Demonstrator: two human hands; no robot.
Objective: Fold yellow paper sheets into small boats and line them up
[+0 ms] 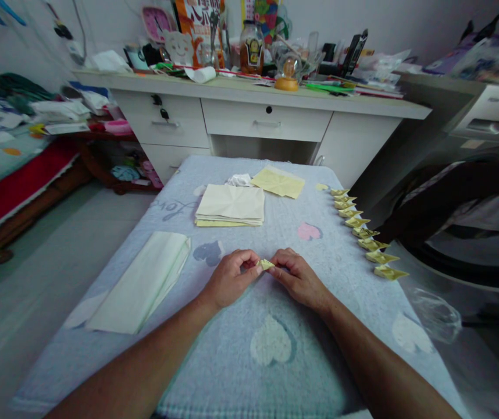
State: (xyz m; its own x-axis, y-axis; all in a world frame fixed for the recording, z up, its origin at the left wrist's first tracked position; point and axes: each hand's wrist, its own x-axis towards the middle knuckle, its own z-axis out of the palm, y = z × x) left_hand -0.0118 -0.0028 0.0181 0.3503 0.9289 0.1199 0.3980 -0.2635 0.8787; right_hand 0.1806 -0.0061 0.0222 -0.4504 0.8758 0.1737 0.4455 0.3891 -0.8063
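Note:
Between my two hands is a small piece of folded yellow paper (pixel 266 264), held just above the cloth-covered table. My left hand (pixel 235 274) pinches its left end with thumb and forefinger. On the other end, the fingers of my right hand (pixel 297 276) are closed too. Beyond my hands lies a stack of pale cream paper sheets (pixel 231 205), with yellow ones at the bottom. Behind it rests a creased yellow sheet (pixel 279 181). Several folded yellow paper boats (pixel 381 256) stand in a row along the right edge.
A long folded pale paper bundle (pixel 142 282) lies at the left on the heart-patterned tablecloth (pixel 271 372). Crumpled white tissue (pixel 239 180) sits behind the stack. A cluttered white desk (pixel 267 119) stands at the far side, a washing machine (pixel 494 125) at the right.

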